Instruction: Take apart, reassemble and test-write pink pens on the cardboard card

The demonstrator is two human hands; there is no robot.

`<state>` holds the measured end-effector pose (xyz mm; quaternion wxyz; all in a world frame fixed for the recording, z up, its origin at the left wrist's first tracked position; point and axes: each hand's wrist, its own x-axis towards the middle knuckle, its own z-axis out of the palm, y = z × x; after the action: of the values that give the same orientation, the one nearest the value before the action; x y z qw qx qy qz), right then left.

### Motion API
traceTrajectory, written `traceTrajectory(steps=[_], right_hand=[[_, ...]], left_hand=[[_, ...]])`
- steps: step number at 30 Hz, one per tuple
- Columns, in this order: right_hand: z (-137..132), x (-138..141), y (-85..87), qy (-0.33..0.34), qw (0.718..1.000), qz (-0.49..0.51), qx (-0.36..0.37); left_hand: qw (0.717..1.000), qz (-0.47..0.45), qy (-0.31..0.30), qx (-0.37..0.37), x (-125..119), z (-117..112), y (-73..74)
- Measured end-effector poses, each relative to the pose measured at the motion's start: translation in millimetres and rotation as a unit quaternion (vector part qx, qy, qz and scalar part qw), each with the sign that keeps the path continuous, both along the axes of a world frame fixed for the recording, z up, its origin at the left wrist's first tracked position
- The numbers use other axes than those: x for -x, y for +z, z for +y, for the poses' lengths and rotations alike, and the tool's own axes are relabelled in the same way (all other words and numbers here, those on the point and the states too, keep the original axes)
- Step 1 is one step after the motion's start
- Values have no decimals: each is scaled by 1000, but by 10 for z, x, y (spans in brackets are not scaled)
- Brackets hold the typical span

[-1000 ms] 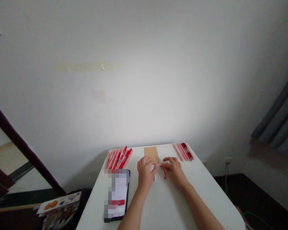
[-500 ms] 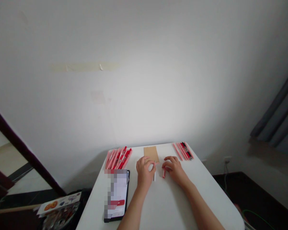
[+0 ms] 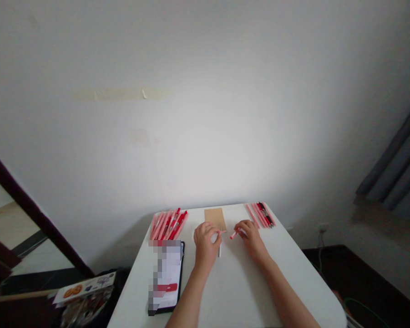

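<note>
My left hand [image 3: 206,243] is closed in a pinch on a small pink pen part [image 3: 222,232], whose tip points right. Just below those fingertips is a thin white tube [image 3: 220,249]; I cannot tell whether it is joined to the pink part. To the right, my right hand [image 3: 249,237] grips a short pink pen barrel [image 3: 234,235], tilted with its lower end toward the left hand. The two pink pieces are apart. A brown paper piece [image 3: 214,217] lies flat on the table behind the left hand.
On the white table [image 3: 239,291], a pile of pink and red pens [image 3: 169,225] lies at the back left. Several pink, red and black pens [image 3: 262,215] lie at the back right. A phone [image 3: 169,278] rests left of my left forearm. The wall [image 3: 205,136] stands behind.
My right hand has turned the pink barrel from nearly upright to a slant, raising its lower end. My left hand has stayed almost still.
</note>
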<state>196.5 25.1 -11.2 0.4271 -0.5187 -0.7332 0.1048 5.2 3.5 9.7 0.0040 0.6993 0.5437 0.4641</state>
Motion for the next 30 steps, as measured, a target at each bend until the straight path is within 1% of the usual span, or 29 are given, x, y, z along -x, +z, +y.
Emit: traceTrajectory(steps=[7, 12, 30], right_hand=[[6, -8, -14, -40, 999, 11, -9], [19, -10, -34, -50, 998, 19, -17], [15, 37, -45, -4, 999, 24, -40]], left_hand=[[1000, 1, 6, 11, -3, 6, 17], [1000, 3, 5, 16, -11, 7, 6], [999, 11, -13, 28, -30, 5, -1]])
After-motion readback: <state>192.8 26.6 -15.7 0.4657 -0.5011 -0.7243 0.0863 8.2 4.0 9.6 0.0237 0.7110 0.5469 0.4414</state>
